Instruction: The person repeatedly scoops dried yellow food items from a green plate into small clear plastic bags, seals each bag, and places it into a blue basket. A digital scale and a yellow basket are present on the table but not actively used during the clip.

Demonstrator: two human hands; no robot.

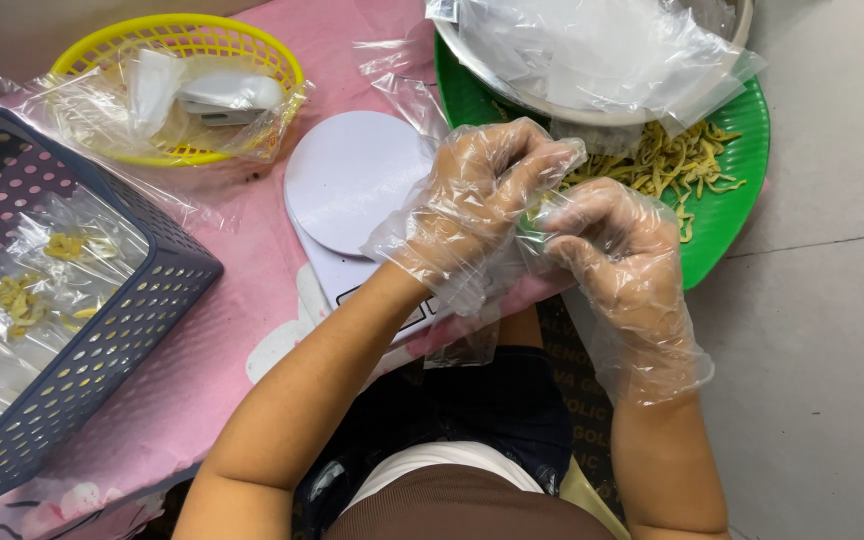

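Observation:
Both hands wear loose clear plastic gloves. My left hand (477,200) and my right hand (612,240) meet in front of me, fingers pinched together on a small clear plastic bag (535,215) with something yellow-green inside. They hover above the edge of a white round-topped kitchen scale (347,185). Just behind my right hand a green plate (727,190) holds a pile of yellow strips (667,160).
A dark blue perforated basket (122,320) at the left holds filled clear bags. A yellow basket (177,40) at the back holds plastic bags and a white object. A metal bowl (592,105) lined with plastic sits on the green plate. Pink cloth covers the table; grey floor lies to the right.

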